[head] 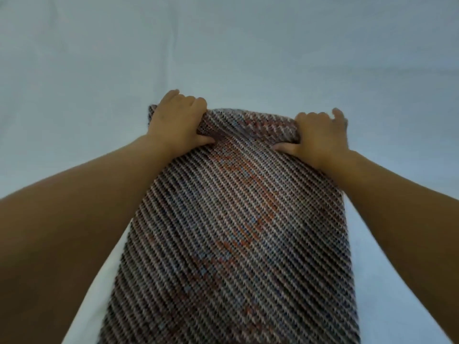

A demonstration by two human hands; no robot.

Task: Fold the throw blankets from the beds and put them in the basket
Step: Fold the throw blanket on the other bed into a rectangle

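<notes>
No readable text, label, brand, number or sign on the blanket (236,219) or the bed sheet (223,45).

Pale blue bedsheet (223,45), softly creased

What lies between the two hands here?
Only the throw blanket: its bunched far edge runs from the left hand to the right hand, both gripping it, as the head view shows.
</notes>
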